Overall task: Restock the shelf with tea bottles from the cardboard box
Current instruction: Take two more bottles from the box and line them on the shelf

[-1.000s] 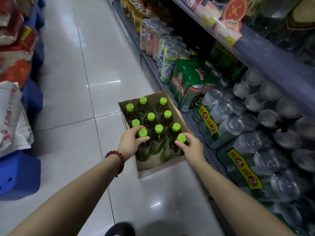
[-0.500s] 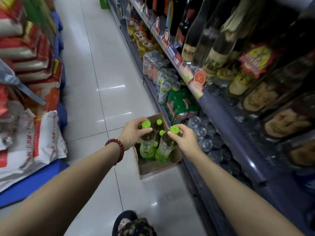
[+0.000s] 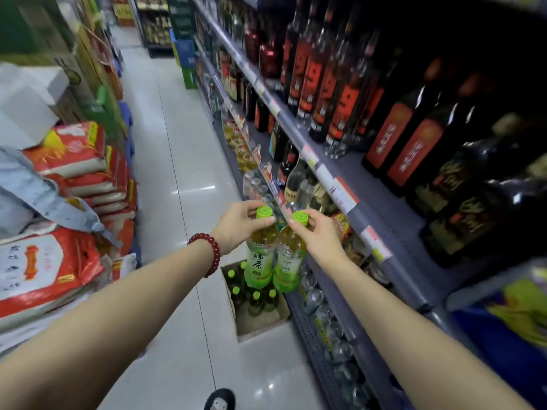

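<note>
In mid-air above the aisle floor, the left hand [image 3: 236,224] pinches a tea bottle [image 3: 260,255] just under its green cap, thumb and fingers curled round the neck. Just to its right, the right hand [image 3: 318,233] grips a second tea bottle [image 3: 288,261] the same way. The two bottles hang upright, side by side and touching or nearly so. A red bead bracelet [image 3: 208,253] circles the left wrist.

Below them, the cardboard box [image 3: 260,324] sits on the glossy white tiled floor [image 3: 183,161], against the foot of the shelf [image 3: 349,199] on the right; several more green-capped bottles stand in its far part. The shelf runs away into the distance, loaded with dark bottles [image 3: 334,93] bearing red labels. On the left, red and white sacks [image 3: 74,179] are stacked.

Each held bottle is clear plastic with pale yellow-green liquid and a green and white label.
</note>
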Demonstrator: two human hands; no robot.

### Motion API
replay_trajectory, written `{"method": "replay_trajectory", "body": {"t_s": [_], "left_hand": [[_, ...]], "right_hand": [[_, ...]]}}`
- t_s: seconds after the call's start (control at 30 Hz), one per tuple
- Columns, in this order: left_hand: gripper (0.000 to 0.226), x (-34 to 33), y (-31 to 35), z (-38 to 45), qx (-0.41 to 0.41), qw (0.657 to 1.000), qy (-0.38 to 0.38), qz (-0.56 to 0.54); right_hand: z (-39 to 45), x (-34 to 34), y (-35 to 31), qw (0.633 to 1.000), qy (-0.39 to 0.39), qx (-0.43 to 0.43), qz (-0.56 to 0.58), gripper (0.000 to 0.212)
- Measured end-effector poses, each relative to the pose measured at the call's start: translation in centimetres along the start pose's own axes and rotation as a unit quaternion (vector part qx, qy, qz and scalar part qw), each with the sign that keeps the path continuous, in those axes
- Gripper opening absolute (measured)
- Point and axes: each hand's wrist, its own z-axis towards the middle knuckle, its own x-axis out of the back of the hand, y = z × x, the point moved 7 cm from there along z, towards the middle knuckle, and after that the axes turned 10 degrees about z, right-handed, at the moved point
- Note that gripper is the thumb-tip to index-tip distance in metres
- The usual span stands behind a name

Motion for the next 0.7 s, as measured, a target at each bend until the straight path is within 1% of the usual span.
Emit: {"method": "replay_trajectory", "body": {"t_s": [0.1, 0.13, 0.23, 0.33, 0.37, 0.4, 0.43, 0.5, 0.57, 0.63, 0.7], "left_hand": [[0.014, 2.3, 6.2, -1.1, -0.023, 1.0, 0.017, -0.003], [0.011, 2.9, 8.3, -1.4, -0.035, 0.999, 0.018, -0.003], [0.009, 4.6, 14.0, -2.1, -0.078, 0.997, 0.027, 0.002], [0.01, 6.2, 18.8, -2.7, -0.118, 0.992, 0.032, 0.008], [0.013, 6.4, 20.4, -3.0, -0.129, 0.991, 0.029, 0.011], [0.019, 6.5, 21.9, -3.3, -0.14, 0.99, 0.024, 0.009], [0.022, 6.5, 23.3, -3.4, -0.151, 0.988, 0.018, 0.004], [0.016, 6.3, 26.2, -3.8, -0.169, 0.986, 0.003, 0.0], [0.018, 5.7, 28.8, -4.0, -0.183, 0.983, -0.028, -0.004], [0.019, 4.8, 31.6, -4.6, -0.203, 0.977, -0.056, -0.009], [0.023, 3.7, 34.2, -5.2, -0.22, 0.973, -0.075, -0.014]], "right_hand": [[-1.0, 2.1, -6.5, 0.999, 0.018, 0.025, 0.009, 0.017], [-1.4, 2.8, -8.7, 0.999, 0.028, 0.033, 0.016, 0.014], [-2.5, 5.2, -14.7, 0.996, 0.061, 0.062, 0.018, 0.018], [-3.8, 7.6, -19.7, 0.992, 0.082, 0.094, 0.016, 0.006], [-4.3, 8.3, -21.2, 0.991, 0.088, 0.102, 0.014, 0.005], [-4.9, 9.1, -22.5, 0.989, 0.1, 0.106, 0.008, 0.006], [-5.5, 10.0, -23.7, 0.987, 0.115, 0.111, 0.005, 0.009], [-6.8, 11.9, -26.0, 0.981, 0.149, 0.123, -0.002, 0.013], [-8.4, 13.8, -27.9, 0.975, 0.18, 0.129, -0.012, 0.016], [-10.0, 15.6, -29.9, 0.97, 0.199, 0.134, -0.03, 0.013], [-11.9, 17.4, -31.6, 0.966, 0.216, 0.138, -0.039, 0.005]]}}
